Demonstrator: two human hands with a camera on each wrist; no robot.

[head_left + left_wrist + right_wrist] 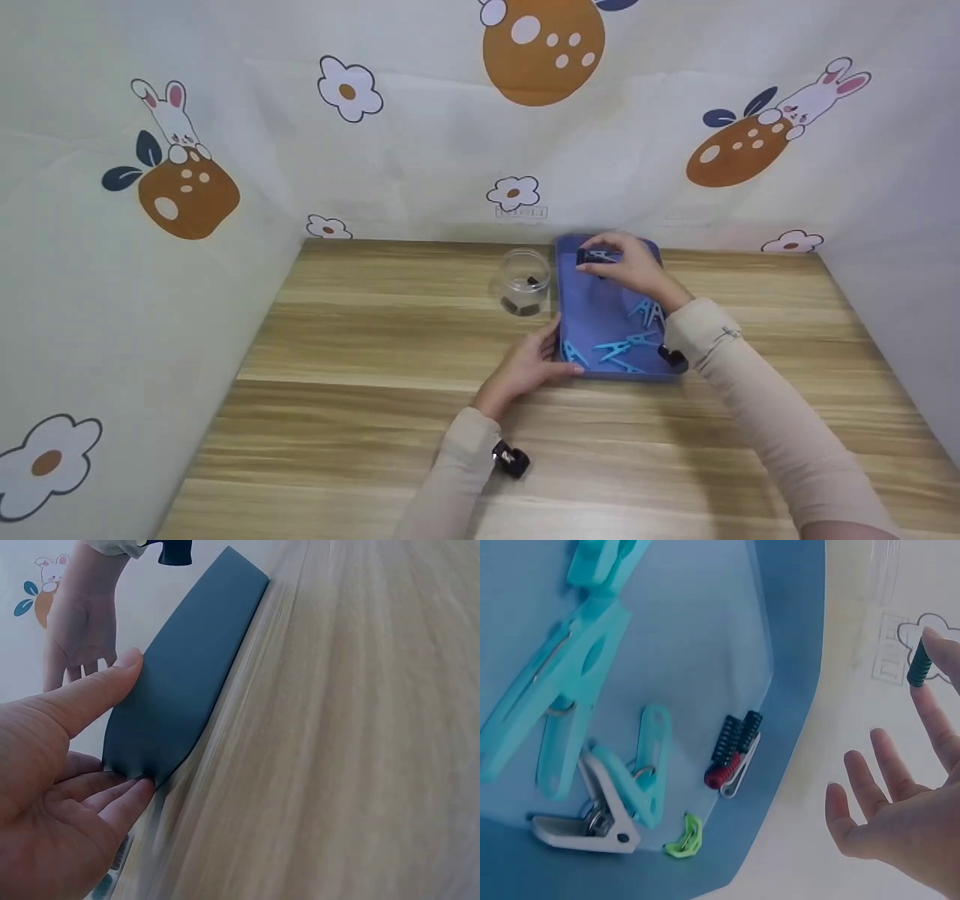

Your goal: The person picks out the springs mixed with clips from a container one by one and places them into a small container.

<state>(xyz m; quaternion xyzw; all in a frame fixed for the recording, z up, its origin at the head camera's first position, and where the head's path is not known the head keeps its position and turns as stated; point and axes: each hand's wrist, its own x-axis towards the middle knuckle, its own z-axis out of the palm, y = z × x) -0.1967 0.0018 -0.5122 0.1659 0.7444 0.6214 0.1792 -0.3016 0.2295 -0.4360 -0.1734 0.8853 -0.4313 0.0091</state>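
My right hand point(630, 266) pinches a small dark ribbed cylinder point(920, 664) between thumb and index finger, above the far part of a blue tray point(592, 315). The other fingers of that hand are spread apart. At the tray's near left corner my left hand point(529, 367) grips the tray edge, its thumb and fingers on the wall point(180, 675). Several turquoise clothespins point(562, 697) lie in the tray, along with a grey clip point(592, 817), a light green clip point(686, 838), dark ribbed pieces point(727, 741) and a red piece point(718, 776).
Left of the tray stands a clear round jar point(510, 274) with a few small dark pieces point(529, 309) inside. Both stand on a wood-grain table point(375, 322), near its back edge. A patterned cloth point(420, 142) hangs behind.
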